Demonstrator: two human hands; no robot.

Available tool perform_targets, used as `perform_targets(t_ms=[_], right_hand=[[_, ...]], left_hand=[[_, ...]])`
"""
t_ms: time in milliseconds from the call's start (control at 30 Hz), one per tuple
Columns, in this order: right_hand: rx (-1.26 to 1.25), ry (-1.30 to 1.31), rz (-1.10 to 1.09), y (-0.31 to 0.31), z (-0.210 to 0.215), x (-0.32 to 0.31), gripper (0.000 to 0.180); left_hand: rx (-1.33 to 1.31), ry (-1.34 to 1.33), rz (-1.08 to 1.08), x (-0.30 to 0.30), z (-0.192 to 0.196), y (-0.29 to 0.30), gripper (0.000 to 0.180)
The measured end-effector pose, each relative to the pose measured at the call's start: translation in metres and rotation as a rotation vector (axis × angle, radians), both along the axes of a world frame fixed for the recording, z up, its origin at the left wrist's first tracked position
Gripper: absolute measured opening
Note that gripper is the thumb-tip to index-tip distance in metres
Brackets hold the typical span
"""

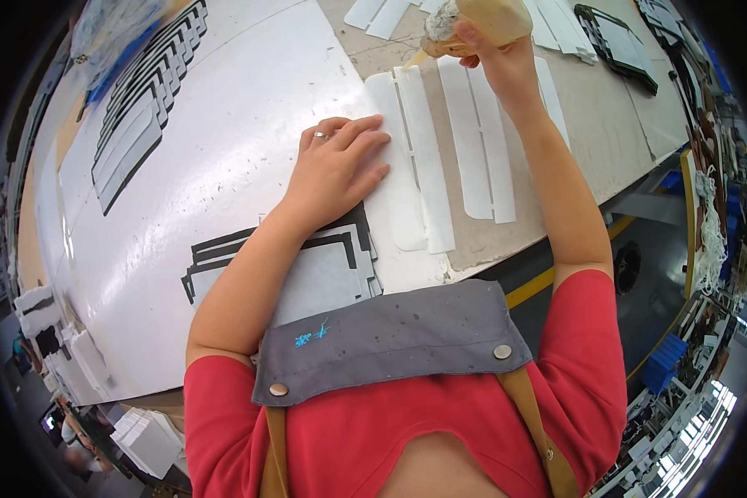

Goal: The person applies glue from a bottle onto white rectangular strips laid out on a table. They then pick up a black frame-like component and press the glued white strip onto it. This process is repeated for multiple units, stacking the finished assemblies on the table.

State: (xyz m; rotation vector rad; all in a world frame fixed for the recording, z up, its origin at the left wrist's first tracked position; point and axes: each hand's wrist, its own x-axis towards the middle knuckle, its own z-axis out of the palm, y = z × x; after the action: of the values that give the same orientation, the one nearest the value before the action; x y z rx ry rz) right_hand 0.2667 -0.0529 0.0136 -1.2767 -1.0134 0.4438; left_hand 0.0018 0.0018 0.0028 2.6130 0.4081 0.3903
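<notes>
My right hand (506,70) grips a cloudy yellowish glue bottle (496,18) with a crusted, whitish neck. The bottle is tipped, and its thin nozzle points down and left at the far end of a long white strip piece (427,158). That piece has two panels side by side with a narrow slit between them. My left hand (338,162) lies with fingers stretched out at the left edge of the same piece, a ring on one finger. A second white strip piece (477,141) lies to the right, under the bottle.
Dark-edged grey panels (328,261) are stacked beneath my left forearm. A fanned row of similar panels (129,149) runs along the far left. More white strips (560,29) and a black-framed piece (618,50) lie at the far right. The table edge (506,259) is close on the right.
</notes>
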Motion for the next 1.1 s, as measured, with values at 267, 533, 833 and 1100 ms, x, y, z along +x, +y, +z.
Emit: perform_targets(t_ms=[267, 533, 833, 1100], right_hand=[[-0.069, 0.050, -0.080, -0.012, 0.013, 0.000, 0.027], [-0.114, 0.055, -0.074, -0.042, 0.015, -0.006, 0.039], [-0.251, 0.132, -0.104, -0.096, 0.012, -0.030, 0.042], [-0.327, 0.253, -0.013, -0.144, 0.015, -0.062, 0.051]], left_hand=[[0.017, 0.021, 0.009, 0.000, 0.003, -0.002, 0.031], [0.035, 0.014, 0.014, 0.001, 0.002, -0.003, 0.030], [0.066, 0.023, 0.021, 0.002, 0.003, -0.005, 0.031], [0.141, 0.046, 0.010, 0.001, 0.003, -0.006, 0.031]])
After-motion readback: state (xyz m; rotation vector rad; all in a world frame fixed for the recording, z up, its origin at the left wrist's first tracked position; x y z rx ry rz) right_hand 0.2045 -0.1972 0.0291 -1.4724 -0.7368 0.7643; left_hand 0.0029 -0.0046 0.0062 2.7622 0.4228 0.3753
